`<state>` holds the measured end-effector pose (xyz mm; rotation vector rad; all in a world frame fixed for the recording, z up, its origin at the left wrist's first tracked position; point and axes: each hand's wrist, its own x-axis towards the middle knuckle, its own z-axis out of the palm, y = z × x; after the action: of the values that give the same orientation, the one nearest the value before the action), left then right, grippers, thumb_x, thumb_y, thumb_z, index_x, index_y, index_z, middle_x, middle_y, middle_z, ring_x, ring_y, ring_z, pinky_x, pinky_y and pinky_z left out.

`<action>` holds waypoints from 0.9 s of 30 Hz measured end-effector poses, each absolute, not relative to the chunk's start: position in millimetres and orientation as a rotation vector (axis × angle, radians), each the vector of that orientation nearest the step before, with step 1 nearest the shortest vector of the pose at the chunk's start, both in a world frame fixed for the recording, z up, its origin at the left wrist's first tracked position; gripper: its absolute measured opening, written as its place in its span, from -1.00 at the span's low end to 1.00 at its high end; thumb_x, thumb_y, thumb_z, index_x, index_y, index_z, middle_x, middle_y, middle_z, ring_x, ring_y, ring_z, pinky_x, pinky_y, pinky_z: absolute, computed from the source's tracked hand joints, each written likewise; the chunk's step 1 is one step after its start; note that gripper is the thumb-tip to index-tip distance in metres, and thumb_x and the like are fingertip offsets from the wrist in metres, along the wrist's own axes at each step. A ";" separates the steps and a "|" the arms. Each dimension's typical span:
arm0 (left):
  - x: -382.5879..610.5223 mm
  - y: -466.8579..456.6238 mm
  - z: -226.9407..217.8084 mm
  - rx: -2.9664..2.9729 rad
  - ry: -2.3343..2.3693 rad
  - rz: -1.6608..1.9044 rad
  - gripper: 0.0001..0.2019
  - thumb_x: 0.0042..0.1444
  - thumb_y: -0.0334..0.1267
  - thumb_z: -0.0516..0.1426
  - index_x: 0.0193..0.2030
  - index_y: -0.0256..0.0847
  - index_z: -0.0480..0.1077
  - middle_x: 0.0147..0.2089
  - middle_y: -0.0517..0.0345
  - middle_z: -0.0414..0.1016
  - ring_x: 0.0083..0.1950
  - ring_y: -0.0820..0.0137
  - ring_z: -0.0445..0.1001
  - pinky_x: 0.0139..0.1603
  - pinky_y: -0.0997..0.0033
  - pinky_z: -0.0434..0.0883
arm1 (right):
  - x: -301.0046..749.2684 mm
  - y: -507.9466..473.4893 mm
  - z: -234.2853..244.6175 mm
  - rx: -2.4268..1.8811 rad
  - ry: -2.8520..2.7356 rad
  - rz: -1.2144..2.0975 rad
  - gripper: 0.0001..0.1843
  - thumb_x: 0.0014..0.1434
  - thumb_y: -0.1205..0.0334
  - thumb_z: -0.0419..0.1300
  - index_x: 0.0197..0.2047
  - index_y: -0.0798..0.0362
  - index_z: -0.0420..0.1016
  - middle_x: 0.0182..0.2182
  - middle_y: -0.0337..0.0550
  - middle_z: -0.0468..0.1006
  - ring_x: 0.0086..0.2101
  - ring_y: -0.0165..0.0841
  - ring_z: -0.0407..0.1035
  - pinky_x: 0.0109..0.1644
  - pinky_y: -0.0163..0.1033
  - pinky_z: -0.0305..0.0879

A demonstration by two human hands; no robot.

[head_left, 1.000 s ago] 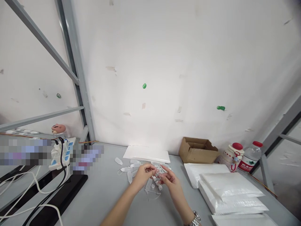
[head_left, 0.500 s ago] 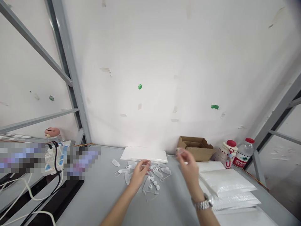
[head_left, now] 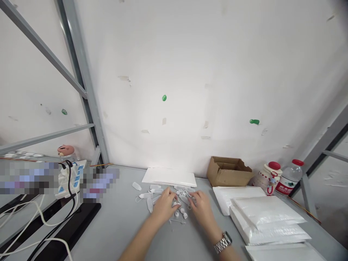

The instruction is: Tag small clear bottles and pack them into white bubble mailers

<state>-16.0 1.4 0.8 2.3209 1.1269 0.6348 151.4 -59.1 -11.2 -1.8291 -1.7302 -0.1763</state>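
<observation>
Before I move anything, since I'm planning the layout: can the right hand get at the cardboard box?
Probably yes: the cardboard box stands ahead and to the right of the right hand, its top open; the white packages in front lie low and don't cover its opening.

Before me, small white plastic pieces [head_left: 146, 195] lie loosely jumbled on the grey tabletop [head_left: 122, 224], turned at many angles; I see one oblong piece [head_left: 136, 186] slanted apart at the left, while stubby pieces [head_left: 185, 215] and a thin strip [head_left: 178, 222] lie nearest me
</observation>
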 end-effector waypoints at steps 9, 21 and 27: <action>-20.5 10.8 -9.9 2.398 1.169 0.671 -0.78 -0.04 -0.44 0.07 -0.26 -0.16 0.45 -0.19 0.07 0.35 -0.07 0.27 0.30 -0.05 0.27 0.27 | 140.8 -56.3 -25.6 -1.827 -1.665 0.061 -0.88 0.03 0.34 0.13 -0.32 0.06 0.47 -0.34 -0.07 0.47 -0.26 -0.19 0.32 -0.16 -0.14 0.21; -0.4 0.6 7.8 1.277 0.813 0.969 -0.62 -0.18 0.02 0.19 -0.33 -0.27 0.48 -0.26 0.00 0.57 -0.11 0.19 0.47 -0.04 0.26 0.34 | 133.7 -61.9 -11.3 -1.326 -1.258 0.769 -0.69 -0.02 0.04 0.20 -0.27 0.08 0.48 -0.37 -0.11 0.51 -0.39 -0.30 0.36 -0.29 -0.20 0.30; -7.7 3.9 12.5 0.817 0.880 1.033 -0.62 -0.09 0.04 0.16 -0.26 -0.24 0.39 -0.43 0.16 0.47 -0.35 0.36 0.50 -0.40 0.42 0.42 | 163.4 -68.9 -16.5 -1.683 -1.563 0.520 -0.96 -0.10 0.32 0.19 -0.47 0.04 0.44 -0.40 -0.18 0.41 -0.38 -0.29 0.33 -0.26 -0.21 0.27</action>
<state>-7.7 3.9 12.5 0.8172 0.8796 1.0325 163.4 -68.9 -16.5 -1.6835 -1.5634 0.5203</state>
